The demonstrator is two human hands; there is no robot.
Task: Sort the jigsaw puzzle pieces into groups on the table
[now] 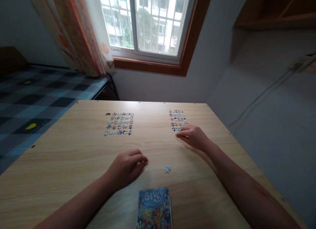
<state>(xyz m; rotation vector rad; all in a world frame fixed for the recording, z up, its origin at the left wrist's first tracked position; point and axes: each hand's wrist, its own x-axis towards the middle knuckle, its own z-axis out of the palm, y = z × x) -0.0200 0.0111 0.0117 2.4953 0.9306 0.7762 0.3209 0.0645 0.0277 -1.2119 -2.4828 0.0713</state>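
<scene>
My left hand [130,165] rests low over the middle of the table, fingers curled together; whatever may be in them is hidden. Farther out, my right hand [191,135] pinches thumb and fingers together at the near edge of the right group of jigsaw pieces [176,119], partly covering it. Any piece between those fingertips is too small to make out. Between my hands and nearer to me lies a small clump of light-blue jigsaw pieces [167,169]. Another group of jigsaw pieces [120,122] is laid out in rows at the far left.
A Bluey picture box [155,207] lies at the near side of the wooden table [61,156]. Beyond the table are a window [158,25], a curtain [81,31] and a checked bed [39,97]. A cable [261,94] hangs along the right wall.
</scene>
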